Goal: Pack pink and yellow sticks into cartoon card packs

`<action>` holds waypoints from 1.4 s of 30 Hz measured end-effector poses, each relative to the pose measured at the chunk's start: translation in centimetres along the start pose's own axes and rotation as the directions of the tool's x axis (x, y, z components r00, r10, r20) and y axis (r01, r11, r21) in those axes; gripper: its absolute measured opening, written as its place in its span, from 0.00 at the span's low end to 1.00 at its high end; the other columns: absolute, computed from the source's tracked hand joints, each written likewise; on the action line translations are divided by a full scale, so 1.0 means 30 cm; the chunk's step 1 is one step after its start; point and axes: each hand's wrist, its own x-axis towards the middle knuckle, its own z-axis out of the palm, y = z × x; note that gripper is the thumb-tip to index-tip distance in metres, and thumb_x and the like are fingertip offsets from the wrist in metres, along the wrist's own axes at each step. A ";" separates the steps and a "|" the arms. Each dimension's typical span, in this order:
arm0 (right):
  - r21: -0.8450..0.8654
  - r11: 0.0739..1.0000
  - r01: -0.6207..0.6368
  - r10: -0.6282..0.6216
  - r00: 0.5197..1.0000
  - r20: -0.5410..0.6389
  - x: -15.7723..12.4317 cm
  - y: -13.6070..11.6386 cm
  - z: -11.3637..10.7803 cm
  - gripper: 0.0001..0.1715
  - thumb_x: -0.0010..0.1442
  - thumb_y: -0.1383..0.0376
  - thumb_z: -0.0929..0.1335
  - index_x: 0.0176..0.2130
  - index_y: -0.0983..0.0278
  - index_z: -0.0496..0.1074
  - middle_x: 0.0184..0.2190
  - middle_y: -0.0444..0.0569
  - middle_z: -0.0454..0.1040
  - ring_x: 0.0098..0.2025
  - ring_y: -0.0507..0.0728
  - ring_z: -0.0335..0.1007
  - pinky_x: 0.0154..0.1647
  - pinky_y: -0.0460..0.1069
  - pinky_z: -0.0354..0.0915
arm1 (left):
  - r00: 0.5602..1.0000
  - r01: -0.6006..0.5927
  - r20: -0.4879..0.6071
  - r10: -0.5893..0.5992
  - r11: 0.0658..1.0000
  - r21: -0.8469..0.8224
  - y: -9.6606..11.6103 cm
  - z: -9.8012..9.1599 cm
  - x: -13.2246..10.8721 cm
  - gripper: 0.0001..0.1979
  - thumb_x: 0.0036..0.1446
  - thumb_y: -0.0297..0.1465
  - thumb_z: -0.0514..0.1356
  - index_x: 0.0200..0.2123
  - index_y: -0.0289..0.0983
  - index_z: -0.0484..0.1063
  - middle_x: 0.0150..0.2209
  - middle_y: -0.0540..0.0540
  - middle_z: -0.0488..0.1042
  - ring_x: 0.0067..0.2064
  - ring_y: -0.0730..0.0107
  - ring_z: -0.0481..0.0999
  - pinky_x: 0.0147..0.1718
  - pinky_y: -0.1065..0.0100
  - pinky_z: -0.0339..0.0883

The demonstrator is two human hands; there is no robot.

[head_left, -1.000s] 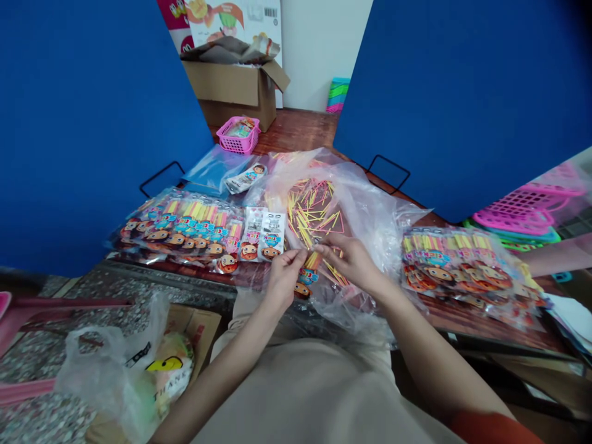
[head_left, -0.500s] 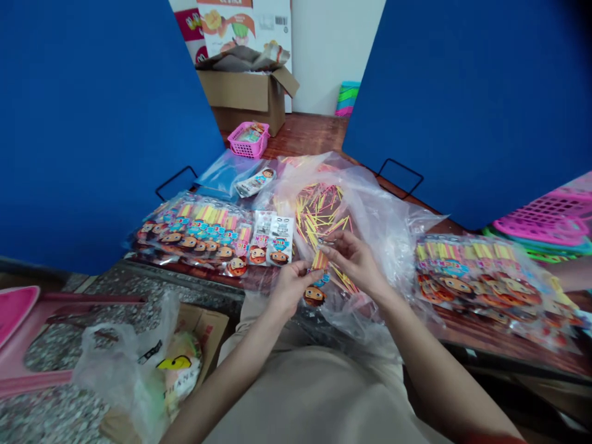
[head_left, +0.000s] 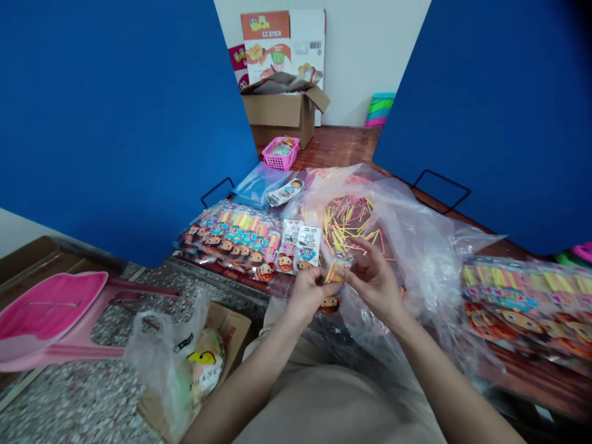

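My left hand and my right hand meet over the table's near edge, both pinched on one small cartoon-face packet with yellow sticks in its top. Just beyond them a large clear plastic bag lies open, holding a heap of loose yellow and pink sticks. Two flat printed packets lie to the left of my hands.
A row of filled packets lies at the left, another batch at the right. A pink basket and an open cardboard box stand farther back. Blue panels flank the wooden table. On the floor: a pink stool, a plastic bag.
The view has swung left, so everything sits further right in frame. My hands have drawn slightly closer to me, still working the same packet together.
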 end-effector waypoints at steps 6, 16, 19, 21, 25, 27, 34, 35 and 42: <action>0.013 1.000 -0.019 0.020 0.996 -0.082 0.025 -0.021 0.043 0.34 0.50 0.58 0.76 0.54 0.57 0.66 0.20 0.37 0.62 0.21 0.52 0.58 0.22 0.48 0.55 | 0.998 0.007 0.066 -0.008 1.000 0.017 0.049 -0.044 -0.016 0.18 0.34 0.41 0.75 0.24 0.33 0.78 0.23 0.48 0.75 0.26 0.73 0.70 0.31 0.70 0.63; 0.206 0.970 -0.131 0.135 0.991 -0.008 0.060 0.005 0.077 0.41 0.44 0.55 0.78 0.55 0.55 0.65 0.24 0.39 0.68 0.25 0.53 0.66 0.26 0.49 0.65 | 1.000 -0.016 0.020 0.014 0.996 0.088 0.082 -0.101 0.018 0.18 0.36 0.42 0.74 0.26 0.34 0.79 0.24 0.48 0.76 0.27 0.72 0.70 0.29 0.71 0.62; 0.176 0.977 -0.121 0.128 0.991 -0.028 0.060 0.009 0.078 0.40 0.44 0.57 0.78 0.54 0.55 0.66 0.21 0.38 0.66 0.23 0.52 0.63 0.23 0.48 0.62 | 1.000 -0.015 0.016 0.014 0.997 0.078 0.073 -0.101 0.018 0.18 0.35 0.40 0.75 0.27 0.33 0.79 0.25 0.47 0.76 0.27 0.73 0.70 0.30 0.71 0.63; 0.188 0.973 -0.132 0.139 0.990 -0.027 0.063 0.007 0.076 0.41 0.43 0.59 0.78 0.55 0.56 0.66 0.20 0.37 0.65 0.21 0.51 0.61 0.22 0.47 0.60 | 1.000 -0.028 -0.002 0.028 0.998 0.065 0.068 -0.100 0.017 0.18 0.34 0.39 0.75 0.28 0.33 0.79 0.26 0.47 0.77 0.28 0.73 0.71 0.31 0.71 0.63; 0.213 0.963 -0.168 0.174 0.985 -0.008 0.073 0.005 0.076 0.42 0.40 0.59 0.79 0.54 0.58 0.67 0.18 0.36 0.65 0.19 0.50 0.60 0.21 0.47 0.59 | 1.000 -0.025 -0.009 0.025 0.998 0.053 0.061 -0.098 0.013 0.17 0.35 0.39 0.75 0.27 0.34 0.79 0.26 0.47 0.77 0.29 0.72 0.73 0.32 0.70 0.65; 0.214 0.960 -0.179 0.183 0.983 -0.003 0.076 0.006 0.079 0.42 0.39 0.59 0.79 0.53 0.58 0.68 0.19 0.36 0.65 0.19 0.50 0.60 0.21 0.47 0.59 | 0.999 -0.031 -0.022 0.032 0.998 0.051 0.062 -0.099 0.011 0.17 0.34 0.39 0.75 0.27 0.34 0.79 0.25 0.48 0.77 0.28 0.73 0.72 0.31 0.71 0.64; 0.328 0.910 -0.252 0.256 0.966 0.030 0.078 -0.004 0.094 0.19 0.48 0.51 0.76 0.29 0.63 0.74 0.25 0.43 0.73 0.27 0.51 0.67 0.31 0.48 0.68 | 0.997 -0.046 -0.063 0.049 0.998 0.044 0.069 -0.104 0.013 0.17 0.33 0.38 0.75 0.26 0.33 0.79 0.25 0.48 0.77 0.26 0.74 0.70 0.28 0.72 0.63; 0.342 0.900 -0.272 0.277 0.960 0.035 0.077 -0.004 0.095 0.20 0.49 0.50 0.75 0.26 0.63 0.73 0.25 0.44 0.73 0.26 0.51 0.67 0.32 0.48 0.68 | 0.996 -0.053 -0.063 0.056 0.997 0.053 0.066 -0.103 0.013 0.17 0.33 0.38 0.75 0.26 0.33 0.78 0.25 0.47 0.77 0.26 0.74 0.71 0.29 0.72 0.63; 0.298 0.915 -0.272 0.276 0.961 0.032 0.060 0.016 0.103 0.19 0.51 0.50 0.75 0.31 0.63 0.76 0.27 0.45 0.75 0.27 0.51 0.68 0.34 0.48 0.68 | 0.990 -0.121 -0.051 0.130 0.982 0.148 0.110 -0.140 0.008 0.18 0.37 0.41 0.73 0.26 0.33 0.77 0.24 0.49 0.76 0.26 0.73 0.71 0.28 0.71 0.64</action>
